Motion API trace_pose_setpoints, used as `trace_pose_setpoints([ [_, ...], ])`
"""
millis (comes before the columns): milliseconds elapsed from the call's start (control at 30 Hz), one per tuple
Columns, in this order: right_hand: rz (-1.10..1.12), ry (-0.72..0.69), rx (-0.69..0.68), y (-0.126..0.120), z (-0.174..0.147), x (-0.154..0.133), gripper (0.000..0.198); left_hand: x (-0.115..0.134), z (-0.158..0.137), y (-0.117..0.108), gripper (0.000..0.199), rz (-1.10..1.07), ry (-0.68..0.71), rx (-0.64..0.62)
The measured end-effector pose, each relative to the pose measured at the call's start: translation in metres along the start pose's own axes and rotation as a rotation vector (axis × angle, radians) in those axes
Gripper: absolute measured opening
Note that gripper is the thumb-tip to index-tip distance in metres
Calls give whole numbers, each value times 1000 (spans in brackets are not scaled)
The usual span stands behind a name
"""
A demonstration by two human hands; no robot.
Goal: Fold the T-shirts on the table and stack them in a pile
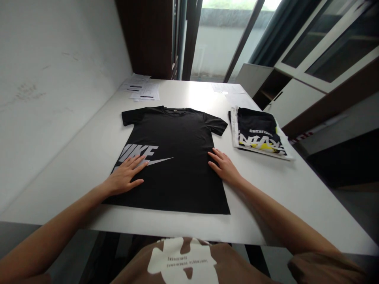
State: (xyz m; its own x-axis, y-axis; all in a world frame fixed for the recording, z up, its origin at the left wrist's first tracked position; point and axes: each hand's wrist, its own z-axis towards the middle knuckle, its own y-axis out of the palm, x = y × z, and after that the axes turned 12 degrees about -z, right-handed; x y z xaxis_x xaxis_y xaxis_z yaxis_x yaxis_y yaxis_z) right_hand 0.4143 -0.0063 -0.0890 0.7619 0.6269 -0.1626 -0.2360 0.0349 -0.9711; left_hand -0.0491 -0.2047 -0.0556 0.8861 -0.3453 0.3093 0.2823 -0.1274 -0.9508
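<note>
A black T-shirt (180, 181) lies spread flat on the white table (74, 157), its collar towards the far side and its hem near the front edge. Grey lettering and a swoosh mark the left part of it. My left hand (127, 173) rests open on the shirt, fingers spread over the print and partly hiding it. On the opposite side edge of the shirt lies my right hand (223, 163), also open, with its fingertips on the cloth. Neither hand grips anything.
Folded clothes (260, 132), black and white with yellow print, are stacked on the right of the table. Papers (142, 88) lie at the far left, and more papers (233, 92) at the far right. A wall (59, 79) borders the left side.
</note>
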Motion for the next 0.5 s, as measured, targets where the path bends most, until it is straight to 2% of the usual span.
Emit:
trace_pose_setpoints([
  [167,-46,182,100,18,51,42,56,-20,-8,-6,72,-27,-39,20],
  [300,-10,337,160,26,105,69,59,-21,-1,-12,69,-64,-67,26],
  [400,5,462,202,26,144,87,60,2,24,-13,59,-88,-67,77],
  [500,-24,629,243,24,175,100,60,48,64,-8,57,-126,90,38],
])
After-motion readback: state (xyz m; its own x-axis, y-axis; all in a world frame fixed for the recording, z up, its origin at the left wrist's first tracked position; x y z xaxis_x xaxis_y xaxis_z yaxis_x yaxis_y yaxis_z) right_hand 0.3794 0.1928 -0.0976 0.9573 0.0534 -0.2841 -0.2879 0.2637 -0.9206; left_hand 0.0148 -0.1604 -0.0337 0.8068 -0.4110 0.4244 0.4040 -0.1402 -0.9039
